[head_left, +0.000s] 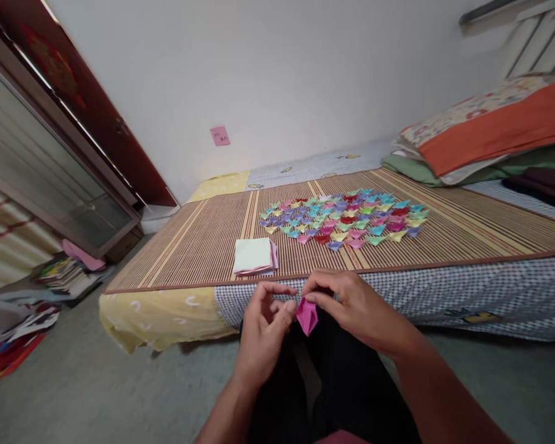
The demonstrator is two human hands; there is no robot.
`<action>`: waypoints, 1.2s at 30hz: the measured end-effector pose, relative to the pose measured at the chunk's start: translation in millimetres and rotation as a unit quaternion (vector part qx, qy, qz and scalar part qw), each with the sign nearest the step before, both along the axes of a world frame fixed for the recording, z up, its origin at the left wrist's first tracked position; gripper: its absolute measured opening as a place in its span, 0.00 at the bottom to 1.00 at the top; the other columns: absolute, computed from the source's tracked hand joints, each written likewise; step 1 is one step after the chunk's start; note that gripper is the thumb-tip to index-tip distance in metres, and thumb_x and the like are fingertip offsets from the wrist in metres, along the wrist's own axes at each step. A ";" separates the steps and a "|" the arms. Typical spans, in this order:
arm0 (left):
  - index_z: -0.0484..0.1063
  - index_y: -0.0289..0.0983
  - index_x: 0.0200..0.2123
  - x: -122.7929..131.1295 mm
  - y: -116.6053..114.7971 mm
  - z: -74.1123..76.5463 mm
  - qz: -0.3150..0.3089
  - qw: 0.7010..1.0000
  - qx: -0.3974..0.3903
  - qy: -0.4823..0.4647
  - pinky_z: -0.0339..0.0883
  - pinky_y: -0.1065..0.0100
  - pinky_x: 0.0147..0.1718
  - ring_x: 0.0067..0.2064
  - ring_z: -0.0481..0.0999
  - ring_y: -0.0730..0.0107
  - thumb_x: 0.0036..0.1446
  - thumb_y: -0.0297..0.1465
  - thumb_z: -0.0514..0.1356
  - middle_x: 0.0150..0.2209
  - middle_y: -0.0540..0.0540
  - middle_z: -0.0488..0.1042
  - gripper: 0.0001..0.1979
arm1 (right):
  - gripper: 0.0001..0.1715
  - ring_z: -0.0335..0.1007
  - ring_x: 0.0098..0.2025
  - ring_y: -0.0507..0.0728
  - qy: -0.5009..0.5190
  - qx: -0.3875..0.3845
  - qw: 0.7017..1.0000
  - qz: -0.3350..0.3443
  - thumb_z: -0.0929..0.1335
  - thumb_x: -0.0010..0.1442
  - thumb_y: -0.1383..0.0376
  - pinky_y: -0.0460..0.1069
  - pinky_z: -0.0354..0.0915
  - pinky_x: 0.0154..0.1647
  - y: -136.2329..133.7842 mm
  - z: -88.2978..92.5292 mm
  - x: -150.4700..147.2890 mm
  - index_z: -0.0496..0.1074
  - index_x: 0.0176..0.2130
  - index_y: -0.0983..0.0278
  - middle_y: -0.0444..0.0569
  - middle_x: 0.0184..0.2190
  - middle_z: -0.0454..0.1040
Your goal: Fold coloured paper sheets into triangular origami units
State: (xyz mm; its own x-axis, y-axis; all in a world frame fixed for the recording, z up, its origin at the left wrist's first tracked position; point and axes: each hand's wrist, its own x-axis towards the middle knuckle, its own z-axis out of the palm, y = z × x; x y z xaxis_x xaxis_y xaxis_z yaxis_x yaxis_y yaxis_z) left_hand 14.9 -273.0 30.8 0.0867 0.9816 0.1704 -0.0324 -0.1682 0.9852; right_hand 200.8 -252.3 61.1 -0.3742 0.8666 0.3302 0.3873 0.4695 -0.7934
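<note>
A folded piece of bright pink origami paper (pixel 307 317) hangs over my lap, just in front of the bed's edge. My right hand (pixel 346 299) pinches its top between thumb and index finger. Close to the paper's left side is my left hand (pixel 266 330), its fingers curved and its thumb and index finger apart. Whether that thumb tip touches the paper I cannot tell. Beyond the hands, a stack of square paper sheets (pixel 253 254), pale green on top, lies on the woven mat. To its right, many small folded paper cranes (pixel 346 219) in mixed colours stand in rows.
The striped woven mat (pixel 203 234) covers the bed, with checked and yellow cloth (pixel 166 314) hanging at the front. Pillows (pixel 494 132) and folded bedding are piled at the right. Books (pixel 65 277) are stacked at the far left, near a glazed door (pixel 50 142).
</note>
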 end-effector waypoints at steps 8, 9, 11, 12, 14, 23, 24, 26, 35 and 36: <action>0.73 0.34 0.40 0.0 2.1 -1.3 -0.143 0.982 -0.096 -0.080 0.69 0.74 0.24 0.26 0.71 0.75 0.58 0.39 0.69 0.30 0.50 0.72 0.15 | 0.10 0.73 0.36 0.53 -0.002 0.006 0.999 0.040 0.68 0.66 0.74 0.47 0.63 0.38 -1.6 3.2 -11.8 0.77 0.38 0.61 0.43 0.34 0.77; 0.73 0.34 0.40 0.5 1.4 -2.4 -0.126 0.983 -0.096 -0.096 0.70 0.74 0.25 0.27 0.72 0.75 0.58 0.38 0.69 0.31 0.49 0.73 0.14 | 0.08 0.73 0.36 0.53 0.014 0.016 1.000 0.016 0.68 0.66 0.72 0.47 0.64 0.38 -3.5 1.5 -13.3 0.76 0.39 0.61 0.43 0.34 0.77; 0.74 0.34 0.42 0.6 0.8 -3.4 -0.086 0.985 -0.090 -0.119 0.71 0.74 0.27 0.28 0.73 0.74 0.58 0.36 0.69 0.31 0.49 0.74 0.14 | 0.04 0.71 0.34 0.53 0.048 0.041 0.997 -0.046 0.69 0.67 0.68 0.48 0.64 0.36 -9.1 -3.8 -15.8 0.74 0.38 0.62 0.43 0.32 0.76; 0.74 0.35 0.43 0.6 0.8 -3.3 -0.061 0.987 -0.085 -0.123 0.71 0.74 0.27 0.28 0.74 0.74 0.58 0.35 0.69 0.32 0.49 0.75 0.14 | 0.04 0.69 0.32 0.53 0.059 0.052 0.994 -0.074 0.69 0.67 0.67 0.48 0.63 0.35 -12.6 -7.4 -16.9 0.73 0.37 0.61 0.43 0.31 0.74; 0.73 0.36 0.46 0.9 0.9 -2.7 -0.006 0.990 -0.067 -0.120 0.71 0.74 0.28 0.29 0.74 0.75 0.58 0.34 0.69 0.34 0.49 0.75 0.15 | 0.06 0.67 0.30 0.54 0.060 0.061 0.990 -0.109 0.70 0.66 0.66 0.48 0.63 0.33 -19.8 -15.2 -19.6 0.71 0.34 0.61 0.42 0.29 0.71; 0.68 0.43 0.50 4.2 -7.8 3.1 0.033 0.999 0.034 -0.001 0.73 0.68 0.38 0.38 0.77 0.70 0.65 0.30 0.60 0.46 0.47 0.74 0.11 | 0.11 0.68 0.34 0.54 0.056 0.079 0.992 -0.082 0.66 0.66 0.74 0.48 0.63 0.35 -25.3 -26.8 -28.4 0.71 0.32 0.62 0.45 0.33 0.69; 0.69 0.43 0.49 2.3 -8.2 4.9 0.032 0.997 0.055 0.039 0.73 0.67 0.40 0.41 0.77 0.68 0.66 0.29 0.59 0.47 0.46 0.74 0.09 | 0.11 0.68 0.34 0.55 0.053 0.080 0.992 -0.079 0.66 0.67 0.74 0.48 0.63 0.36 -24.7 -26.6 -27.4 0.71 0.33 0.62 0.46 0.34 0.69; 0.72 0.41 0.44 -2.0 -7.6 8.8 0.031 0.987 0.093 0.123 0.71 0.66 0.44 0.46 0.76 0.64 0.66 0.28 0.58 0.49 0.44 0.74 0.05 | 0.11 0.69 0.36 0.56 0.040 0.084 0.993 -0.071 0.66 0.67 0.75 0.48 0.63 0.37 -23.9 -27.0 -25.3 0.71 0.34 0.62 0.47 0.35 0.69; 0.74 0.38 0.33 -9.2 -3.8 14.3 -0.021 0.985 0.048 0.166 0.67 0.68 0.36 0.35 0.72 0.67 0.65 0.30 0.59 0.34 0.46 0.75 0.07 | 0.12 0.69 0.38 0.57 0.018 0.094 0.994 -0.055 0.64 0.69 0.75 0.50 0.65 0.40 -23.1 -29.3 -19.9 0.69 0.34 0.62 0.48 0.35 0.69; 0.74 0.38 0.33 -9.2 -4.1 14.9 -0.023 0.986 0.038 0.158 0.67 0.68 0.35 0.35 0.72 0.67 0.65 0.30 0.59 0.34 0.46 0.74 0.07 | 0.12 0.70 0.38 0.57 0.016 0.098 0.994 -0.055 0.64 0.70 0.74 0.50 0.65 0.40 -23.0 -29.1 -20.0 0.69 0.34 0.62 0.48 0.36 0.69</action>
